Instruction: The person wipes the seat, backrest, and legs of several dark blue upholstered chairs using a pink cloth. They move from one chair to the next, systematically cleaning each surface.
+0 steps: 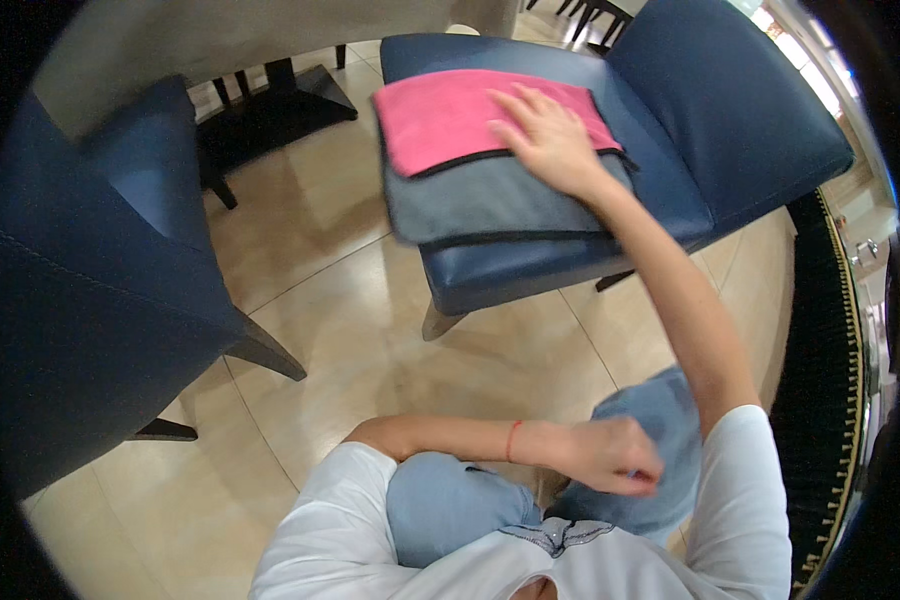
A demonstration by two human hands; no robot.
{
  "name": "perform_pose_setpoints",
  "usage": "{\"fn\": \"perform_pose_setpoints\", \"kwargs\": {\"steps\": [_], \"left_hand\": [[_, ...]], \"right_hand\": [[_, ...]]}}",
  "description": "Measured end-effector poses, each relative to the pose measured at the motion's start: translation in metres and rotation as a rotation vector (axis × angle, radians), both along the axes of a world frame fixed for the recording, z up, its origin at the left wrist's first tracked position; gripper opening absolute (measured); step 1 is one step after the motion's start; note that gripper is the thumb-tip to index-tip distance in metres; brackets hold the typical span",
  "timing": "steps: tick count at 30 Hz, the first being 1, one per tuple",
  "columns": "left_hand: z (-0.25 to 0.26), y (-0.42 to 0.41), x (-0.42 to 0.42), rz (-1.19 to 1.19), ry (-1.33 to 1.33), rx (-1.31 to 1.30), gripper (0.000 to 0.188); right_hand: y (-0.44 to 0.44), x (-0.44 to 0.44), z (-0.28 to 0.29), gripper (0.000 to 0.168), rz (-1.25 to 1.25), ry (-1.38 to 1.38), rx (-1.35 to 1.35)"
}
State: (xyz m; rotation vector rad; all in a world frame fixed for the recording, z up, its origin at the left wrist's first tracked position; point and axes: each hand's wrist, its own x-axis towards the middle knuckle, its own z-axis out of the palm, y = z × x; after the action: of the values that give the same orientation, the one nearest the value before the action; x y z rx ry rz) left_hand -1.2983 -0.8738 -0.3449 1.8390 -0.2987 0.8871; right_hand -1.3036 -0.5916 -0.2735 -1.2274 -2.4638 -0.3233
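Observation:
On the seat of a blue upholstered chair [570, 262] lies a folded microfibre cloth with black edging. Its pink part [442, 112] is on top at the back, and a grey part [487, 199] shows along the front, hanging slightly past the seat's left edge. My right hand [551, 139], a little blurred, is spread palm down over the right side of the pink part, seemingly touching it. Across my lap my left hand [615, 457] is curled, with thumb and fingers closed together and nothing visible held. A thin red string [514, 441] circles the left wrist.
Another blue chair [105, 277] stands at the left. A table with a grey side [285, 30] and a dark pedestal base [277, 124] is at the back. Dark fabric with gold trim [817, 315] runs along the right. The floor [360, 345] is glossy beige tile.

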Motion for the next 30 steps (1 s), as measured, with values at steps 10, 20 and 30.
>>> {"fn": "perform_pose_setpoints", "kwargs": {"steps": [10,20,30], "left_hand": [[0.013,0.075,-0.17,1.771,-0.054,-0.203,0.044],[0.06,0.09,-0.102,1.633,0.689,0.533,0.051],[0.047,0.138,-0.113,1.907,0.58,0.506,0.065]], "right_hand": [[-0.142,-0.071,-0.018,0.044,0.253,0.283,0.055],[-0.152,0.06,-0.06,0.052,-0.184,0.39,0.288],[-0.127,0.052,-0.055,0.031,-0.251,0.565,0.397]]}}
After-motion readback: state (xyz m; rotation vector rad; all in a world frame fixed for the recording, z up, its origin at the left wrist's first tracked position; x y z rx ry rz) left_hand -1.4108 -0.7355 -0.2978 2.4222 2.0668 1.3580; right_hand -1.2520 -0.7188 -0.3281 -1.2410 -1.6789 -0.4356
